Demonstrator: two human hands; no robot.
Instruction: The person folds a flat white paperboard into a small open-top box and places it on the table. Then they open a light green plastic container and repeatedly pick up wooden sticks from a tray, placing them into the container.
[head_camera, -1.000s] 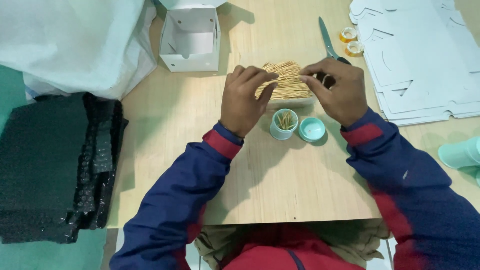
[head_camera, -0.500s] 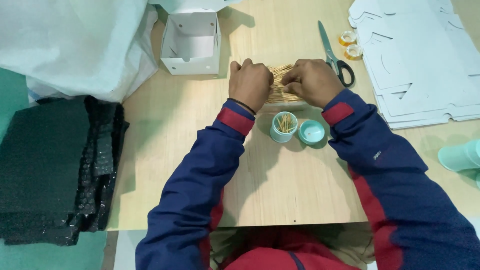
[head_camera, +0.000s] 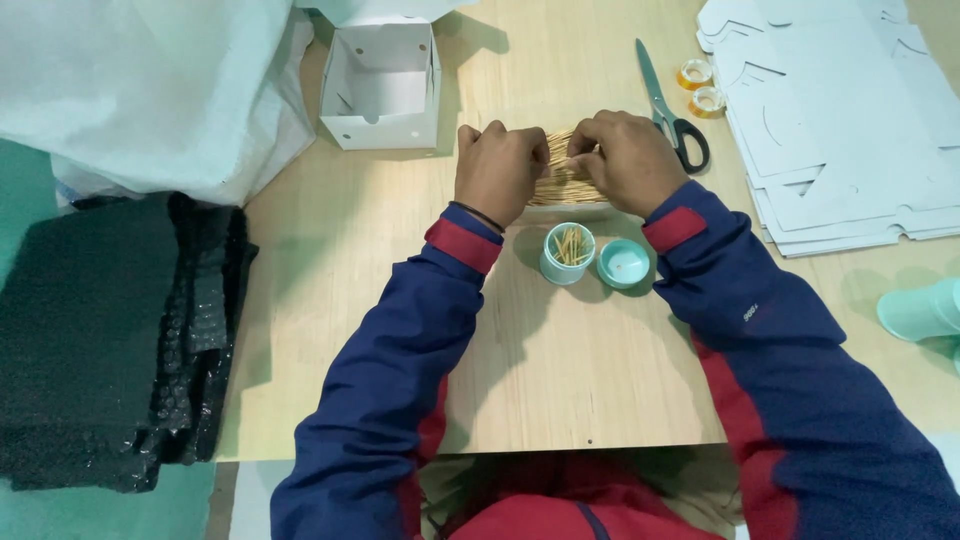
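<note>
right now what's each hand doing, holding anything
Left hand: curled shut on the pile of toothpicks, gripping its left side.
Right hand: curled shut on the same pile, pinching its right side.

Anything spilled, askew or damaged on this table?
Nothing stands out. Both hands, left hand and right hand, gather a toothpick pile. The small teal container stands upright, its lid off beside it. The scissors lie shut.
</note>
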